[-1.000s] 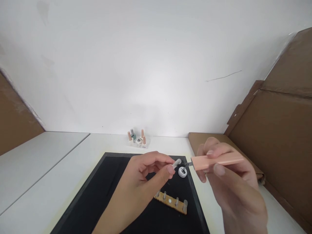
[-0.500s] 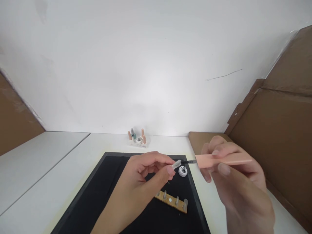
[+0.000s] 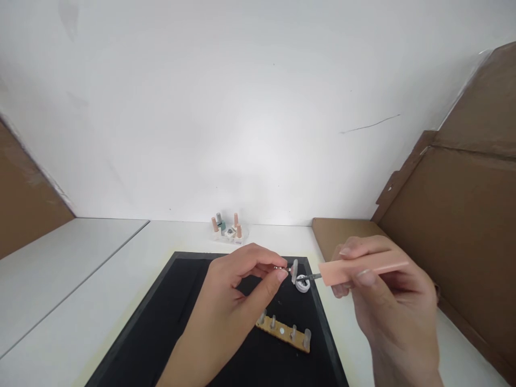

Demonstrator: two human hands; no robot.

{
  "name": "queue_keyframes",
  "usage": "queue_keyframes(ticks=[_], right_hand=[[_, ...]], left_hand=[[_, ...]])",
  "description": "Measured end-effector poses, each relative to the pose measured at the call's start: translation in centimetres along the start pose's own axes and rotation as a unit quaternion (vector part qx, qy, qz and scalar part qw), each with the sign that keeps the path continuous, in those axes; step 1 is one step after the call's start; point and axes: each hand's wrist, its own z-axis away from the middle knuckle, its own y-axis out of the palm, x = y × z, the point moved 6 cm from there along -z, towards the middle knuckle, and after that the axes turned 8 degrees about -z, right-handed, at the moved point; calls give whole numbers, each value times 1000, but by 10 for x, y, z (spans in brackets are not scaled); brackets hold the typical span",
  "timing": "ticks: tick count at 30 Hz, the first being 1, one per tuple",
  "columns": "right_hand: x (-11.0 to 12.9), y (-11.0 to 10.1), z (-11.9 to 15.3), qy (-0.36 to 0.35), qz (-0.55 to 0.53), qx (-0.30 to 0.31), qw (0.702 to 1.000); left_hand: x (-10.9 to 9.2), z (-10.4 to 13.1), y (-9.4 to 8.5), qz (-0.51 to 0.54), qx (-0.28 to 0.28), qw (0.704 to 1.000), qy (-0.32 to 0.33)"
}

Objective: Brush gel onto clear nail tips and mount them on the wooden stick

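My left hand (image 3: 237,301) pinches a thin metal stem (image 3: 282,268) between thumb and fingers. A clear, whitish false nail tip (image 3: 295,270) sits on the end of that stem, seen almost edge-on. My right hand (image 3: 403,306) is closed around the peach handle of a nail polish brush (image 3: 358,267). The dark brush end points left and reaches the lower part of the nail tip; whether it touches, I cannot tell. Beyond the brush lies a small round white dish (image 3: 302,289) with dark marks inside. Below my hands, a cork-coloured strip (image 3: 288,332) carries several clear nail tips on stands.
A black mat (image 3: 169,317) covers the middle of the white table (image 3: 108,269). At the back, a clear tray (image 3: 226,240) holds several nail polish bottles (image 3: 238,232). Cardboard (image 3: 475,215) walls the right side, and a flat cardboard piece (image 3: 342,228) lies nearby.
The nail tip has turned from slanting lengthwise to nearly upright, showing the metal stem. The brush has shifted slightly left and down, its end now at the nail tip's lower part.
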Motion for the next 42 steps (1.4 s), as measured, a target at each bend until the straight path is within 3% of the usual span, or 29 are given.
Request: queue_keyframes(ticks=[13, 25, 32, 37, 42], right_hand=[[2, 0, 2, 6, 27, 10, 1000], [4, -3, 3, -9, 23, -54, 998], [12, 6, 0, -30, 65, 23, 997], [15, 6, 1, -33, 96, -5, 995], [15, 4, 4, -69, 119, -28, 990]], left_hand=[[0, 1, 2, 38, 0, 999, 9], [5, 1, 1, 44, 9, 999, 11], [-4, -7, 1, 39, 2, 999, 5], [-12, -14, 3, 37, 4, 999, 12], [-8, -7, 4, 29, 10, 999, 26]])
